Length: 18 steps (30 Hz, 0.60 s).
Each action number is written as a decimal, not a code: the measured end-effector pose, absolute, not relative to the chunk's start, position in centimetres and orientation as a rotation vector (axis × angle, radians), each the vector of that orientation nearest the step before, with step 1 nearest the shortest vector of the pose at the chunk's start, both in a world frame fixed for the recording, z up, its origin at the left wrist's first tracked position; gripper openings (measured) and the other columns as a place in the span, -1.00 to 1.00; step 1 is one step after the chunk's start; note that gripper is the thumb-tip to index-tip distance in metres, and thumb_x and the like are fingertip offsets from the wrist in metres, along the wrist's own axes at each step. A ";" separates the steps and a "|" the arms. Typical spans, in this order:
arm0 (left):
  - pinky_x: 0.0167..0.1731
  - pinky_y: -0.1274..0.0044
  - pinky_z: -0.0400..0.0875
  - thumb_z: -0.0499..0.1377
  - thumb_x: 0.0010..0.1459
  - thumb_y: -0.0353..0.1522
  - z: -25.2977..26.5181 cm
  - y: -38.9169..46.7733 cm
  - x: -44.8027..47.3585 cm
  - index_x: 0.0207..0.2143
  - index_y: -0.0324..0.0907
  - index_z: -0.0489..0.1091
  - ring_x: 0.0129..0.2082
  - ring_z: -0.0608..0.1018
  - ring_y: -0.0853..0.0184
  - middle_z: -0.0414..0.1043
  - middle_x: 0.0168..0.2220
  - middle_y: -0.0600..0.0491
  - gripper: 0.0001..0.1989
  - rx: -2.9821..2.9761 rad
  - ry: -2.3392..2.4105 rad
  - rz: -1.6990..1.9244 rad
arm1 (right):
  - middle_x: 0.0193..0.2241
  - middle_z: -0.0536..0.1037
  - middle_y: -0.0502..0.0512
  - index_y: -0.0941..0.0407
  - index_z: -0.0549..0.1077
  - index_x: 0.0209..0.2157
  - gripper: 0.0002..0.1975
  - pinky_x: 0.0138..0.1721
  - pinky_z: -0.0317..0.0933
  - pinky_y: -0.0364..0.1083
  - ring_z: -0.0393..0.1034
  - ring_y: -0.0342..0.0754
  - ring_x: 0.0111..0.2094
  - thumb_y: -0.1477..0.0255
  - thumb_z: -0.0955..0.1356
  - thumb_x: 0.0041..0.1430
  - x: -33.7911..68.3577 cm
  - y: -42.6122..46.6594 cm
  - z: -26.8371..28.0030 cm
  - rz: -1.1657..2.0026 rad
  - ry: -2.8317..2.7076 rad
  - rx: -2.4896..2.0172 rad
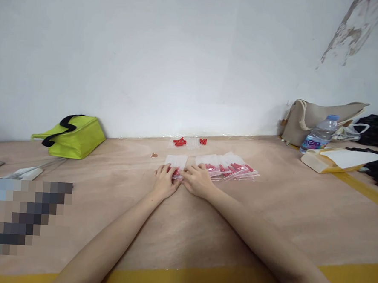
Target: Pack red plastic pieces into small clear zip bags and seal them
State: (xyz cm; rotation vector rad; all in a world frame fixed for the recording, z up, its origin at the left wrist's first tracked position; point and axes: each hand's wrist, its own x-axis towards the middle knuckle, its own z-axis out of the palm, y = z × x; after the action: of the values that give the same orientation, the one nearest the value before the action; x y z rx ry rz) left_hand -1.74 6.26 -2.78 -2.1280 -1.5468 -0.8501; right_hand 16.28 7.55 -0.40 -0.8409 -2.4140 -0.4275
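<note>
A small clear zip-lock bag (176, 159) lies on the table in front of me, with red pieces under its near part. My left hand (166, 182) is bent over the bag's left side, fingers on the plastic and thumb at its near edge. From the right, my right hand (198, 180) has its fingertips at the same near edge, close to the left thumb. Both hands grip the bag there; the exact finger contact is partly hidden. Just right of my right hand, a row of overlapping zip-lock bags (230, 167) holds red pieces.
Behind the bags lie a pile of red pieces (179, 142) and a smaller red cluster (203, 141) on clear plastic. A lime-green bag (80, 139) stands left. At right are a water bottle (320, 134), a beige bag (315, 113) and an open packet (325, 160).
</note>
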 end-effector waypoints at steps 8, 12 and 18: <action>-0.08 0.29 0.29 0.14 0.02 -0.22 -2.8 6.5 -2.1 0.11 -0.21 0.07 -0.04 0.35 0.10 0.27 -0.02 -0.15 -0.39 -2.081 -1.746 -0.935 | -0.28 0.43 0.14 0.16 0.32 -0.24 -0.77 -0.33 0.11 -0.14 0.30 -0.08 -0.31 0.63 0.16 0.09 15.4 9.7 -1.1 -0.090 -2.330 -0.986; -0.04 0.27 0.26 0.11 0.05 -0.23 -2.1 6.9 -1.3 0.15 -0.30 -0.01 0.00 0.33 0.08 0.27 0.00 -0.21 -0.34 -2.153 -1.653 -0.876 | -0.26 0.44 0.15 0.14 0.27 -0.16 -0.70 -0.29 0.16 -0.14 0.32 -0.05 -0.25 0.66 0.11 0.10 19.0 10.2 -1.6 -0.051 -2.255 -0.949; -0.06 0.39 0.30 -0.01 0.18 -0.29 -1.9 7.4 -1.5 -0.12 -0.16 0.34 -0.08 0.42 0.26 0.39 -0.08 -0.02 -0.73 -2.464 -1.464 -0.673 | -0.20 0.44 0.15 0.13 0.27 -0.17 -0.79 -0.29 0.17 -0.16 0.34 -0.07 -0.22 0.55 0.11 0.21 22.1 9.5 -2.5 -0.060 -2.214 -0.880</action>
State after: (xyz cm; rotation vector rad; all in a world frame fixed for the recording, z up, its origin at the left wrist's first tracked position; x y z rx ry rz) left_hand -1.54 7.41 -1.88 -2.4637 -1.4638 -0.6726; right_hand 22.14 9.52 -2.45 -0.8797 -2.2141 -0.0603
